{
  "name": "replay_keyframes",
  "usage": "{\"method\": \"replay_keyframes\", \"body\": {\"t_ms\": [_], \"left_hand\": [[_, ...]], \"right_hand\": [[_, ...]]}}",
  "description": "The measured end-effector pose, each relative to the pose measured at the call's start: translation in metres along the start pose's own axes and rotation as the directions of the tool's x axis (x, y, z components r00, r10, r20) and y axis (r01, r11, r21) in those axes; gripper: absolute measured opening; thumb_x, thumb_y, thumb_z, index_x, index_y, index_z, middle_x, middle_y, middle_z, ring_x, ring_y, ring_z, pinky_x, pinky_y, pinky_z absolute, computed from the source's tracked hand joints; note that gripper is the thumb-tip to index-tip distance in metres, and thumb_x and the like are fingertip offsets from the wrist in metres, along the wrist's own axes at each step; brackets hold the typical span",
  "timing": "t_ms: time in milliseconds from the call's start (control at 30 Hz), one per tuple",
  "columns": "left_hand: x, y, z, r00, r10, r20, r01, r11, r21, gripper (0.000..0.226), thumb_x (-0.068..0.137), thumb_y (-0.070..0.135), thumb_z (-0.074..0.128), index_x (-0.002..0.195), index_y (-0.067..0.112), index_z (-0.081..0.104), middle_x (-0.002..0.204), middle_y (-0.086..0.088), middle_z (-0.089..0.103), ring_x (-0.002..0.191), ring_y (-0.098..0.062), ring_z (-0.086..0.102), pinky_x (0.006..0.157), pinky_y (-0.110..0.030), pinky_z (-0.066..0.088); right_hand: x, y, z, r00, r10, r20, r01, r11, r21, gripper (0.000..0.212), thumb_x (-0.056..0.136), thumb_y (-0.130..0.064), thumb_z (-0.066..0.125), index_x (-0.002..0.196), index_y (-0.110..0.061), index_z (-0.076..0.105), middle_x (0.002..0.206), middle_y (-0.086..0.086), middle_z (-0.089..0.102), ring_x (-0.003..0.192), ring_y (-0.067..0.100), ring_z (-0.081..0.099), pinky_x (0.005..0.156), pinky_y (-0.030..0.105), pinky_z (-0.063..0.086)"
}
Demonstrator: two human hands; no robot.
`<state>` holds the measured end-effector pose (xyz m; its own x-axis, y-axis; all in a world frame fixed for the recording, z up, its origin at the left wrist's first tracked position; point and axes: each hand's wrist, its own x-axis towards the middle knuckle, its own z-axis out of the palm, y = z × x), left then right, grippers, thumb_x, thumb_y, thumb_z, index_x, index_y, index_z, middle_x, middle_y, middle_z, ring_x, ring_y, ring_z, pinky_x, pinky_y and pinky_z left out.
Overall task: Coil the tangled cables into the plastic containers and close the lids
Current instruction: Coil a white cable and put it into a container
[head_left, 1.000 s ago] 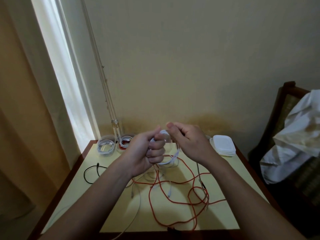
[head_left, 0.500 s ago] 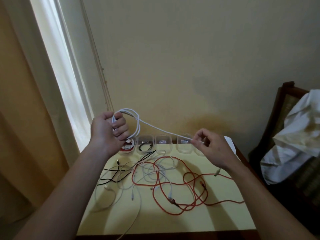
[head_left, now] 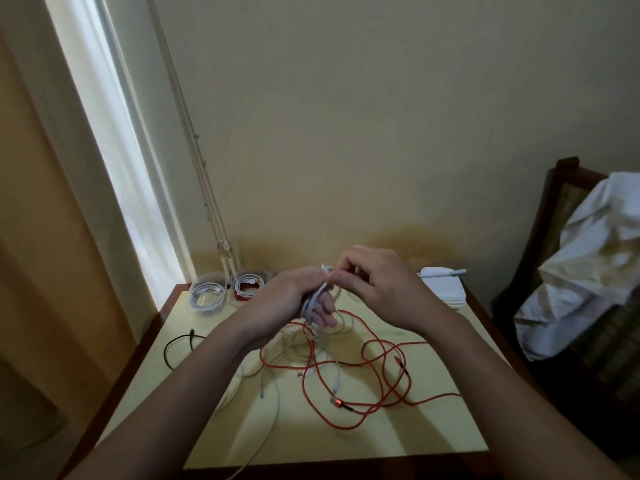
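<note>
Just above the middle of the frame, the left hand (head_left: 287,301) grips a small coil of white cable (head_left: 312,301), its fingers curled through the loops so that the bundle sits against the fingers with the fingertips showing below it. The right hand (head_left: 381,292) meets it from the right side of the frame, thumb and forefinger pinching the end of the same cable at the top of the coil, right beside the left hand's knuckles. Both hands are raised above the yellow table (head_left: 433,427).

Below the hands, a long red cable (head_left: 377,379) sprawls in tangled loops across the centre of the tabletop, crossed by loose white cables (head_left: 277,403), one of which trails to the lower edge. A black cable (head_left: 173,344) lies apart at the left edge. At the table's far left corner stand two clear containers side by side: one (head_left: 194,304) holds coiled white cable, the other (head_left: 242,297) holds red and white cable; both are without lids. A stack of white lids (head_left: 446,289) rests at the far right corner. A chair (head_left: 554,209) draped with pale cloth (head_left: 588,254) fills the right edge of the frame
</note>
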<state>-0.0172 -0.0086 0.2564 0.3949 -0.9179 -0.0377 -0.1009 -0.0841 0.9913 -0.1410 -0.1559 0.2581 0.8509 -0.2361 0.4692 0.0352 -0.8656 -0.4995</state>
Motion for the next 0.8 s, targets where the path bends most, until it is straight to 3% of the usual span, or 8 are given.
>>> {"method": "replay_keyframes", "body": {"t_ms": [167,267,333,400,467,600,700,800], "left_hand": [[0.002,0.001,0.004,0.975,-0.158,0.158,0.212,0.880,-0.425,0.027,0.101,0.023,0.037,0.078,0.015,0.046,0.056,0.003,0.021,0.041,-0.010,0.015,0.041,-0.024,0.016],[0.004,0.001,0.002,0.963,-0.148,0.225,0.245,0.828,-0.504,0.032,0.096,0.030,0.040,0.066,0.019,0.043,0.050,0.006,0.015,0.039,-0.011,0.006,0.038,-0.023,0.008],[0.003,0.001,0.001,0.961,-0.148,0.234,0.248,0.836,-0.490,0.034,0.095,0.030,0.041,0.063,0.021,0.042,0.048,0.007,0.017,0.039,-0.011,0.006,0.038,-0.024,0.007],[0.003,0.000,0.003,0.971,-0.158,0.181,0.223,0.868,-0.443,0.034,0.098,0.031,0.043,0.066,0.020,0.043,0.051,0.006,0.018,0.042,-0.011,0.009,0.041,-0.025,0.009],[0.002,-0.003,0.006,0.991,-0.131,0.037,0.136,0.933,-0.334,0.031,0.101,0.033,0.048,0.075,0.018,0.049,0.058,0.003,0.022,0.047,-0.012,0.015,0.046,-0.027,0.014],[0.001,-0.013,0.008,0.980,0.103,-0.171,-0.114,0.992,-0.057,0.030,0.105,0.038,0.047,0.113,0.014,0.064,0.064,0.006,0.033,0.054,-0.009,0.028,0.050,-0.024,0.024],[0.002,-0.017,0.003,0.964,0.169,-0.206,-0.188,0.980,-0.073,0.032,0.105,0.035,0.046,0.114,0.021,0.073,0.065,0.003,0.027,0.056,-0.012,0.022,0.051,-0.026,0.019],[0.004,-0.017,-0.008,0.962,0.141,-0.234,-0.192,0.959,-0.211,0.033,0.104,0.034,0.048,0.112,0.015,0.075,0.065,0.002,0.020,0.058,-0.017,0.011,0.049,-0.027,0.013]], "right_hand": [[0.001,-0.002,0.005,0.990,0.060,-0.131,-0.047,0.994,0.099,0.017,0.094,-0.040,0.069,0.091,-0.024,0.065,0.084,-0.012,0.057,0.072,0.000,0.050,0.062,0.015,0.034],[-0.002,-0.002,0.006,0.993,0.115,-0.017,-0.111,0.984,0.137,0.023,0.099,-0.050,0.056,0.098,-0.029,0.066,0.081,-0.016,0.060,0.067,-0.001,0.051,0.061,0.017,0.032],[-0.005,-0.003,0.007,0.988,0.138,0.076,-0.150,0.970,0.192,0.032,0.102,-0.050,0.049,0.091,-0.027,0.067,0.067,-0.014,0.057,0.059,0.003,0.047,0.057,0.026,0.035],[-0.006,-0.003,0.009,0.985,0.152,0.084,-0.167,0.963,0.213,0.035,0.103,-0.049,0.048,0.086,-0.025,0.067,0.068,-0.008,0.061,0.063,0.009,0.054,0.061,0.032,0.043],[-0.007,-0.002,0.011,0.986,0.159,0.055,-0.167,0.966,0.197,0.037,0.103,-0.047,0.048,0.084,-0.021,0.065,0.069,-0.007,0.063,0.062,0.005,0.054,0.060,0.026,0.043],[-0.008,0.000,0.014,0.981,0.190,0.032,-0.192,0.952,0.237,0.037,0.104,-0.047,0.047,0.085,-0.021,0.067,0.071,-0.007,0.064,0.062,0.003,0.053,0.059,0.021,0.040],[-0.011,0.008,0.019,0.990,0.130,-0.062,-0.123,0.987,0.101,0.035,0.107,-0.043,0.041,0.106,-0.024,0.070,0.086,-0.012,0.063,0.080,0.001,0.057,0.068,0.018,0.039],[-0.023,0.019,0.029,0.988,0.076,-0.138,-0.078,0.997,-0.009,0.027,0.108,-0.034,0.042,0.109,-0.022,0.066,0.091,-0.015,0.058,0.087,0.002,0.053,0.073,0.017,0.039]]}}
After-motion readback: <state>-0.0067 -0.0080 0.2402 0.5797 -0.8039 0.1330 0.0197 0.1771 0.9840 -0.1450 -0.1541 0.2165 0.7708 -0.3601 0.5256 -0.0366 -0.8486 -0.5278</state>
